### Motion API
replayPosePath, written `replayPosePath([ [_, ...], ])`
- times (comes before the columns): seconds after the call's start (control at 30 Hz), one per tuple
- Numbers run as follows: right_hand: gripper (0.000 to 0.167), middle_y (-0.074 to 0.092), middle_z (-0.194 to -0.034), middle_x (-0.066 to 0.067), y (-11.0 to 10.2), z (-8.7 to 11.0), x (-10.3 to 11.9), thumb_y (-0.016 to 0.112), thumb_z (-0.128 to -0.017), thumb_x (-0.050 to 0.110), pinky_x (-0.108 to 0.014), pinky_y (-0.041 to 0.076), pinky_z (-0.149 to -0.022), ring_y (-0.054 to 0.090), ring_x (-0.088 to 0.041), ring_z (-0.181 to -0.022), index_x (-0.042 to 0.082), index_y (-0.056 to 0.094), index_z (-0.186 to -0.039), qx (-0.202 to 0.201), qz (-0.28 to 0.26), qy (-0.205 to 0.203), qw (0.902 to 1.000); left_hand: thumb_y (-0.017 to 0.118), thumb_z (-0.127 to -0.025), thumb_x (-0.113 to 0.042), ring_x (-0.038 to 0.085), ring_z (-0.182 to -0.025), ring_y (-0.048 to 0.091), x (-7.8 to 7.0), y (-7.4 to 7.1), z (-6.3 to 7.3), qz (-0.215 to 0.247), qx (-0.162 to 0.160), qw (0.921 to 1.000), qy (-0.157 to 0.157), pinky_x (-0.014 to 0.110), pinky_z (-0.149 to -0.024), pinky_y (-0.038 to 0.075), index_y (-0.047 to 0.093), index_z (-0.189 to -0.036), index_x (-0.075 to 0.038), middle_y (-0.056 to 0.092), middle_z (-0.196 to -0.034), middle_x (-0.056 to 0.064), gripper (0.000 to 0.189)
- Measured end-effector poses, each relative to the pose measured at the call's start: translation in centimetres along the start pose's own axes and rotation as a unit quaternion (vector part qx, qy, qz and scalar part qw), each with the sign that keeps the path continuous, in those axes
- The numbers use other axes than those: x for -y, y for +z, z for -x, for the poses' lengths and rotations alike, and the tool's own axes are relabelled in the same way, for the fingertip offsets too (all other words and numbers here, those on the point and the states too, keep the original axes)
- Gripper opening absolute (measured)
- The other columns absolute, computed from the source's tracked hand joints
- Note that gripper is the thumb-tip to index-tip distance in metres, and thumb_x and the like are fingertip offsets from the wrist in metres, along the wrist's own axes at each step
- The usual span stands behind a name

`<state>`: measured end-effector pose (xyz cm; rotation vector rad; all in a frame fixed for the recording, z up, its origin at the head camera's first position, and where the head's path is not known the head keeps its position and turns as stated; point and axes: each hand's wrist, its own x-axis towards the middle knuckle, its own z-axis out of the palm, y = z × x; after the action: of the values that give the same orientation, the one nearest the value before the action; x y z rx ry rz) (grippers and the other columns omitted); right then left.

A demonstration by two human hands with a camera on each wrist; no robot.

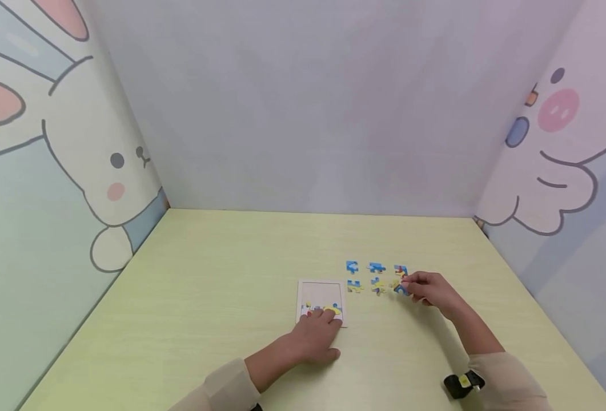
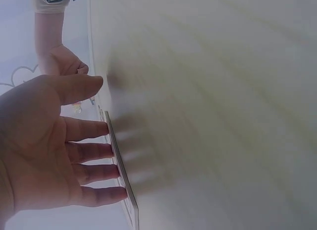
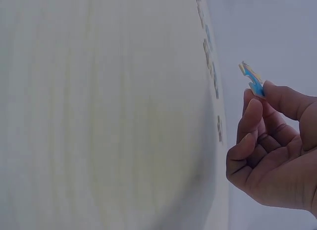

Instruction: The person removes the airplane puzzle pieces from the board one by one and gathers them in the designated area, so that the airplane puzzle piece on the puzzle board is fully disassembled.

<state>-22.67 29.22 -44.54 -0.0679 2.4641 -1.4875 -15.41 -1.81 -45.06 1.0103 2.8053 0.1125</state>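
My left hand [image 1: 317, 338] lies with straight fingers over the six-o'clock edge of the puzzle tray [image 1: 299, 297], I judge to keep it from sliding. At three o'clock from the tray, my right hand [image 1: 433, 292] pinches a puzzle piece [image 3: 256, 87] by its edge, likely leaving its picture readable; loose pieces [image 1: 377, 267] lie spaced at two o'clock, probably for easy picking.
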Motion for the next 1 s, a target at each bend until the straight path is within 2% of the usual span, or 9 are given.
replayPosePath([
  [0.23,0.031,0.055,-0.076,-0.005,-0.7,-0.8,-1.1,0.061,-0.091,0.027,-0.033,0.04,-0.056,0.052,-0.022,-0.069,-0.001,0.061,-0.104,-0.019,0.021,0.017,0.9995,0.065,-0.083,-0.043,0.02,-0.109,0.046,0.1,0.0,-0.1,-0.004,-0.002,1.0,-0.002,0.041,-0.084,0.043,0.055,-0.125,-0.01,0.05,-0.119,0.001,0.054],
  [0.43,0.023,0.053,-0.07,-0.007,-1.0,-1.2,-1.4,0.058,-0.093,0.019,-0.03,0.037,-0.051,0.045,-0.018,-0.058,-0.003,0.06,-0.102,-0.009,0.033,0.023,0.9992,0.065,-0.083,-0.043,0.02,-0.108,0.047,0.0,0.2,-0.1,-0.012,-0.005,0.9999,0.002,0.039,-0.082,0.044,0.055,-0.124,-0.01,0.05,-0.118,0.001,0.053],
  [0.6,0.019,0.054,-0.068,-0.007,-1.1,-1.7,-1.4,0.055,-0.093,0.012,-0.028,0.037,-0.048,0.045,-0.017,-0.056,-0.004,0.059,-0.103,0.001,0.05,0.026,0.9984,0.064,-0.083,-0.043,0.019,-0.106,0.046,-0.1,0.2,0.0,-0.018,-0.01,0.9998,0.001,0.038,-0.08,0.044,0.056,-0.123,-0.01,0.049,-0.116,0.001,0.052],
  [1.0,0.016,0.055,-0.065,-0.005,-0.7,-1.9,-1.3,0.056,-0.089,0.009,-0.026,0.033,-0.044,0.045,-0.014,-0.052,-0.004,0.06,-0.097,-0.019,0.06,0.059,0.9963,0.065,-0.083,-0.044,0.02,-0.108,0.046,-0.2,0.1,0.1,-0.008,0.0,1.0,-0.004,0.04,-0.082,0.043,0.055,-0.125,-0.01,0.049,-0.118,0.001,0.055],
])
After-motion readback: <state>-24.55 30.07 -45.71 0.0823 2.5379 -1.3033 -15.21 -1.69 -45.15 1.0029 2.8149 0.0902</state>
